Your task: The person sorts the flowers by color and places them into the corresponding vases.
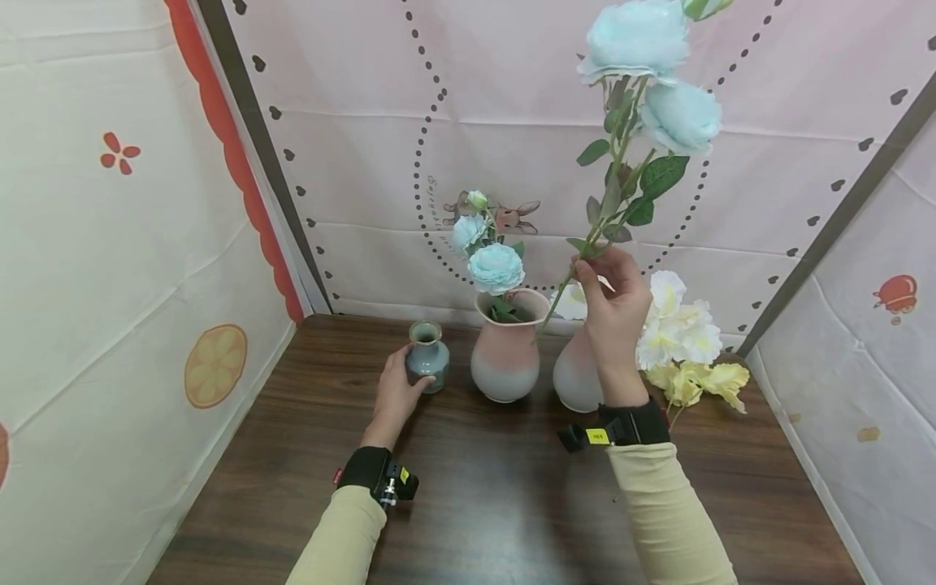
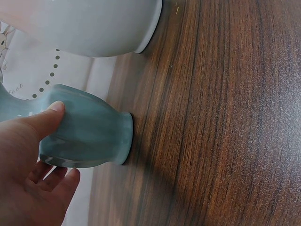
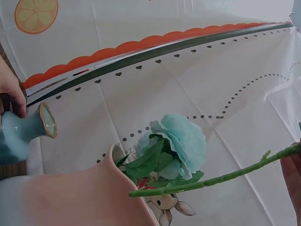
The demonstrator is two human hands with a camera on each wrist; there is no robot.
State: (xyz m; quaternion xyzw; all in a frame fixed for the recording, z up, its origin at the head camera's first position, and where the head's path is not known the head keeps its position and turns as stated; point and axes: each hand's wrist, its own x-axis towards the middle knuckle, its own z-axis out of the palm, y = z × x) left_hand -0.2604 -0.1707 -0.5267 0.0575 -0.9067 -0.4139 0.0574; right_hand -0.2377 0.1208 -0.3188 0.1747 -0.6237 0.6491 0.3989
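On the left, my left hand [image 1: 396, 388] holds a small blue-green vase [image 1: 430, 361], thumb on its near side and fingers curled behind. The vase stands upright in the left wrist view. My right hand [image 1: 618, 305] pinches the stem of a tall artificial flower spray [image 1: 610, 195] with large pale-blue blooms and green leaves. Its bare stem [image 3: 221, 179] slants down, and the cut end overlaps the rim of a pink-and-white vase [image 1: 504, 361] in the right wrist view. That vase holds a shorter spray of light-blue flowers [image 1: 496, 268].
A second pink-and-white vase [image 1: 574, 382] stands partly hidden behind my right forearm. White flowers [image 1: 676, 325] and yellow flowers [image 1: 691, 383] are at the right. The brown wooden table [image 1: 497, 504] is bounded by patterned cloth [image 1: 351, 162] at the back and sides.
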